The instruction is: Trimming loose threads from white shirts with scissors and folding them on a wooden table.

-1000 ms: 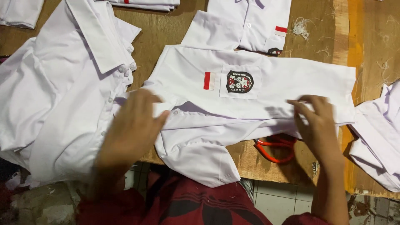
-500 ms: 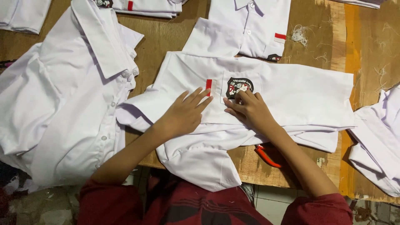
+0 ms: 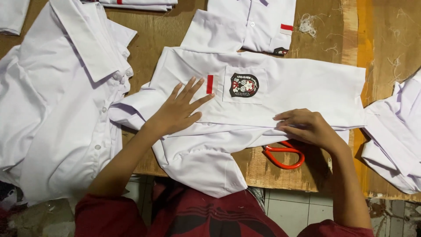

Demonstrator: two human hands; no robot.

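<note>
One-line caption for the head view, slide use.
Left hand flat and right hand pressing a white badged shirt over red-handled scissors.

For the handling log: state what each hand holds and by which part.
Left hand lies flat, fingers spread, on the white shirt beside its red tab, gripping nothing. Right hand pinches the shirt's folded lower edge.

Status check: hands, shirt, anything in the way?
Left hand flat, fingers spread, on the white badged shirt. Right hand pinching its lower folded edge. Orange-handled scissors partly under that edge, beside right hand.
</note>
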